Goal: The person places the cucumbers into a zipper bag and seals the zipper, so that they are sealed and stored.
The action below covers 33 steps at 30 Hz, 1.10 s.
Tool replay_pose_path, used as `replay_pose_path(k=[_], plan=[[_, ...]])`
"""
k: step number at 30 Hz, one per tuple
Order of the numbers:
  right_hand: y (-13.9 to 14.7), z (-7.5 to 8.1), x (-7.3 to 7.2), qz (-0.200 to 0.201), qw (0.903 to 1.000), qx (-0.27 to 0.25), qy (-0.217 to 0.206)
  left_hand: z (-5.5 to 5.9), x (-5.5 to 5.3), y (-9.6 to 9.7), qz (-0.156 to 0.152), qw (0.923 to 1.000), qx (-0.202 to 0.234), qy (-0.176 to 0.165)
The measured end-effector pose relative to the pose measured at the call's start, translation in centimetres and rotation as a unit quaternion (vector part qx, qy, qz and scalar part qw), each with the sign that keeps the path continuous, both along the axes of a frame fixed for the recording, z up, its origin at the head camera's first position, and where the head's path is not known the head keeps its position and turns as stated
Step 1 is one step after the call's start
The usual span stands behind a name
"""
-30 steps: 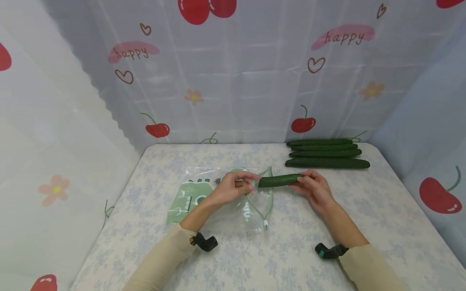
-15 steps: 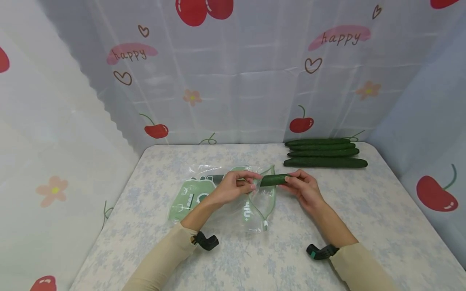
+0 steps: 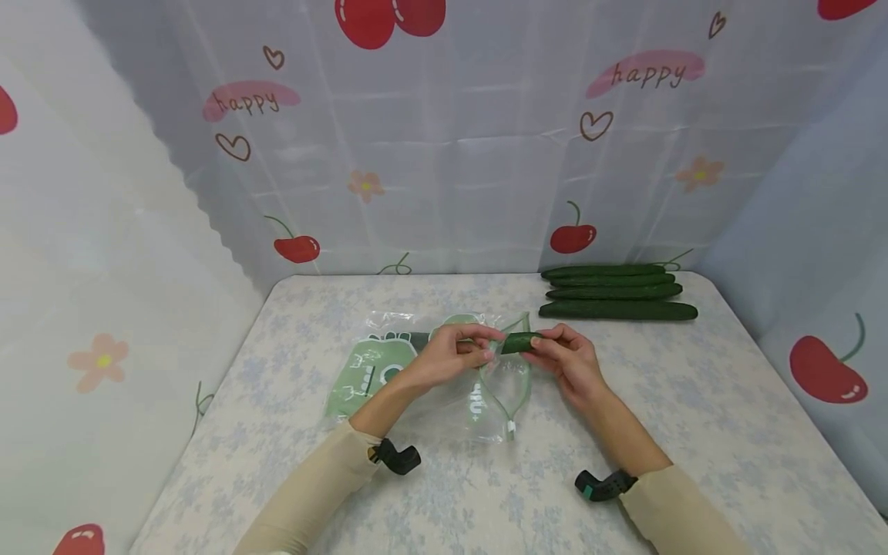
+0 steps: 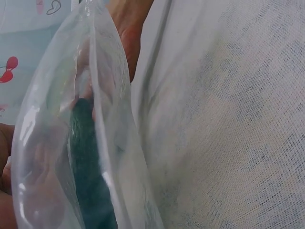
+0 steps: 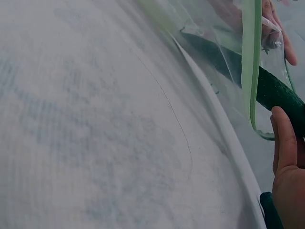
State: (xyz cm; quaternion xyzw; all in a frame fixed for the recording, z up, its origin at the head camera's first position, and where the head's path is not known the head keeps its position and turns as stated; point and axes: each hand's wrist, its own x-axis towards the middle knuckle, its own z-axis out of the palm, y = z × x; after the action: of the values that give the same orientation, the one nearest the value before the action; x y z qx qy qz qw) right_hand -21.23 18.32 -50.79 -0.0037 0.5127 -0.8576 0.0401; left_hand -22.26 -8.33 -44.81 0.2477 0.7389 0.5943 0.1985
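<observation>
A dark green cucumber (image 3: 516, 343) lies mostly inside a clear zip bag (image 3: 479, 420) with green print and a green zip edge. My right hand (image 3: 572, 366) pinches the cucumber's outer end between thumb and fingers, close to the bag's mouth. With thumb and fingers, my left hand (image 3: 447, 358) pinches the bag's upper edge near its opening. Through the plastic, the left wrist view shows the cucumber (image 4: 90, 162) lying lengthwise. In the right wrist view the cucumber (image 5: 279, 90) passes through the green-edged opening, and the right hand (image 5: 288, 176) is partly cut off by the frame.
Several more cucumbers (image 3: 617, 310) lie side by side at the table's back right. A white slider (image 3: 511, 425) sits at the near end of the bag's zip. A printed curtain (image 3: 444, 208) stands behind the table (image 3: 444, 501).
My right hand has moved left, pushing the cucumber deeper into the bag, so less of it sticks out. My left hand keeps its grip on the bag's edge and has shifted slightly right.
</observation>
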Motion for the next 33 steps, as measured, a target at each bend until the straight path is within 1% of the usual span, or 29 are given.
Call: replay_pose_path(k=[3, 6, 10, 13, 15, 19, 24, 28, 30, 33], plan=[[-0.7, 0.2, 0.3, -0.016, 0.9998, 0.004, 0.005, 0.1, 0.0, 0.2, 0.002, 1.0, -0.003, -0.001], [-1.3, 0.3, 0.4, -0.026, 0.9994, 0.019, 0.011, 0.0, 0.0, 0.2, 0.002, 1.0, 0.0, 0.0], [-1.5, -0.1, 0.3, -0.023, 0.9973, 0.069, 0.007, -0.4, 0.2, 0.2, -0.005, 1.0, 0.006, -0.001], [-1.1, -0.4, 0.3, -0.012, 0.993, 0.117, -0.003, -0.7, 0.3, 0.3, -0.014, 0.9998, 0.007, -0.01], [-0.8, -0.6, 0.3, -0.002, 0.9869, 0.162, -0.003, -1.0, 0.3, 0.3, -0.016, 0.9997, 0.005, -0.017], [-0.6, -0.8, 0.1, 0.028, 0.968, 0.249, 0.01, -1.4, 0.2, 0.2, -0.013, 0.9998, -0.001, -0.017], [-0.7, -0.3, -0.3, 0.064, 0.9448, 0.321, 0.011, -1.8, 0.1, 0.2, -0.011, 0.9999, -0.009, -0.009], [-0.5, 0.4, -0.5, 0.097, 0.9239, 0.37, 0.01, -1.9, 0.1, 0.1, -0.008, 0.9998, -0.011, -0.014], [-0.4, 0.6, -0.6, 0.108, 0.9192, 0.379, 0.007, -1.9, 0.2, 0.0, -0.006, 0.9998, -0.013, -0.014], [-0.2, 0.8, -0.7, 0.112, 0.916, 0.385, 0.015, -2.1, 0.1, 0.1, -0.012, 0.9998, -0.013, -0.007]])
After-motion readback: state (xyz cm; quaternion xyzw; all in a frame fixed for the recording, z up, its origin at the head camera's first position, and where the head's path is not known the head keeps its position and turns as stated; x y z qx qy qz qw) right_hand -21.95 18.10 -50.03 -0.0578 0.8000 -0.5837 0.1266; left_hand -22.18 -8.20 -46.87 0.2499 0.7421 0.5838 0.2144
